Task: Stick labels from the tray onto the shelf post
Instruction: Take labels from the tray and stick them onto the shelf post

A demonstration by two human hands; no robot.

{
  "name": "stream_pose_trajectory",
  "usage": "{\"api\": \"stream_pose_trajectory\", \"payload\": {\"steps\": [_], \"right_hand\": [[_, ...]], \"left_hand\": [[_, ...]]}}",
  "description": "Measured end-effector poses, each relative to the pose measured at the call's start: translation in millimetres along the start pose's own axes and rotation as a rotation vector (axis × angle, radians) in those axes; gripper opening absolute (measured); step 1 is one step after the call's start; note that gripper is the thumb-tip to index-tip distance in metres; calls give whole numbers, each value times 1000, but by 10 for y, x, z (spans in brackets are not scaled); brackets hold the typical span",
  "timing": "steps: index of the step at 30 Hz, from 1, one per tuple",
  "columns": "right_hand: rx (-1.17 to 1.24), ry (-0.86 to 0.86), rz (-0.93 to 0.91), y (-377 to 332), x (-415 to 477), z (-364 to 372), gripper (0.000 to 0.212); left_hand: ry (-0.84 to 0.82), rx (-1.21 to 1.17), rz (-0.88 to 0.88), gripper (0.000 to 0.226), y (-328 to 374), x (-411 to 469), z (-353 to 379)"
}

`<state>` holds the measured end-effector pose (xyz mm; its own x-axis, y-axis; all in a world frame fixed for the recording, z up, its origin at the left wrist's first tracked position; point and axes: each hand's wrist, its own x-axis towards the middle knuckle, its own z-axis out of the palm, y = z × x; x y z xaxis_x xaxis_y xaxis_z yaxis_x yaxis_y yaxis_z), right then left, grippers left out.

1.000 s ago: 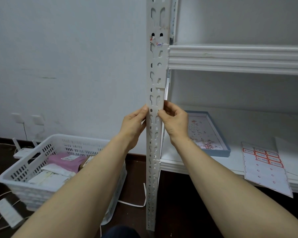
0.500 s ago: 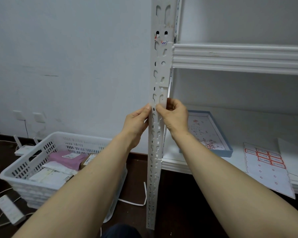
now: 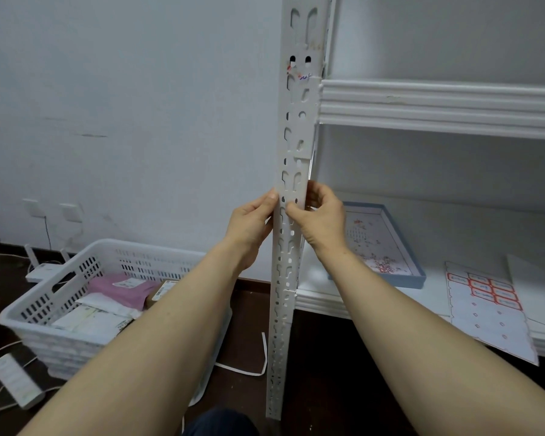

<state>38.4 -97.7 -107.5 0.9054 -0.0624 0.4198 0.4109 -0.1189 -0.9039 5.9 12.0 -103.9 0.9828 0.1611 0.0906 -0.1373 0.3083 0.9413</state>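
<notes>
The white slotted shelf post [image 3: 296,133] stands upright in the middle of the view. My left hand [image 3: 252,228] pinches its left edge, thumb tip on the front. My right hand [image 3: 321,218] holds the right edge with curled fingers, its thumb pressed on the post's front face at the same height. Any label under the thumbs is hidden. An older label with red and blue marks [image 3: 299,75] sits higher on the post. The blue-rimmed tray [image 3: 419,276] lies on the lower shelf to the right. A label sheet with red-framed labels [image 3: 485,306] lies beside it.
A white shelf beam [image 3: 438,105] joins the post at the upper right. On the floor to the left stands a white plastic basket [image 3: 76,278] with packets. A power strip [image 3: 13,382] and cables lie at the far left, and a white strip [image 3: 258,369] lies near the post's foot.
Both hands stay at the same spot on the post. Only the view has shifted slightly.
</notes>
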Motion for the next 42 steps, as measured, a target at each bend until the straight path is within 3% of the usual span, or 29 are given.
{"api": "stream_pose_trajectory", "payload": {"steps": [9, 11, 13, 15, 17, 19, 21, 24, 28, 32, 33, 35, 37, 38, 40, 42], "right_hand": [[-44, 1, 22, -45, -3, 54, 44], [14, -27, 59, -51, -20, 5, 46], [24, -33, 88, -29, -48, -89, 50], [-19, 11, 105, 20, -80, -239, 49], [-61, 80, 128, 78, -115, -459, 44], [-136, 129, 157, 138, -140, -732, 38], [-238, 154, 191, 209, -141, -995, 35], [-400, 177, 283, 347, -131, -1383, 36], [-689, 135, 423, 552, -187, -1910, 41], [-944, -10, 619, 733, -249, -2195, 35], [-1024, -88, 673, 763, -269, -2213, 41], [-1183, -233, 777, 863, -303, -2220, 74], [-1254, -298, 844, 960, -342, -2198, 105], [-1272, -302, 858, 998, -363, -2183, 108], [-1331, -295, 849, 1075, -393, -2162, 94], [-1393, -319, 798, 1089, -394, -2157, 64]], "left_hand": [[39, -35, -42, 24, 62, -65, 78], [147, 62, -9, 24, 62, -116, 174], [366, 332, 131, 33, -19, -155, 273], [531, 598, 389, 40, -109, -232, 393], [509, 725, 639, 37, -197, -332, 559], [366, 763, 743, 33, -295, -435, 769], [178, 767, 711, 29, -388, -517, 968], [-32, 809, 469, 28, -556, -554, 1248], [-92, 911, 266, 32, -780, -511, 1504], [-156, 985, 183, 34, -908, -466, 1641], [-163, 992, 169, 34, -932, -455, 1660], [-173, 1019, 148, 33, -961, -441, 1680], [-180, 1034, 137, 33, -971, -433, 1678], [-185, 1031, 131, 32, -966, -433, 1674], [-194, 1014, 124, 30, -951, -436, 1651], [-200, 1002, 112, 30, -933, -437, 1616]]}}
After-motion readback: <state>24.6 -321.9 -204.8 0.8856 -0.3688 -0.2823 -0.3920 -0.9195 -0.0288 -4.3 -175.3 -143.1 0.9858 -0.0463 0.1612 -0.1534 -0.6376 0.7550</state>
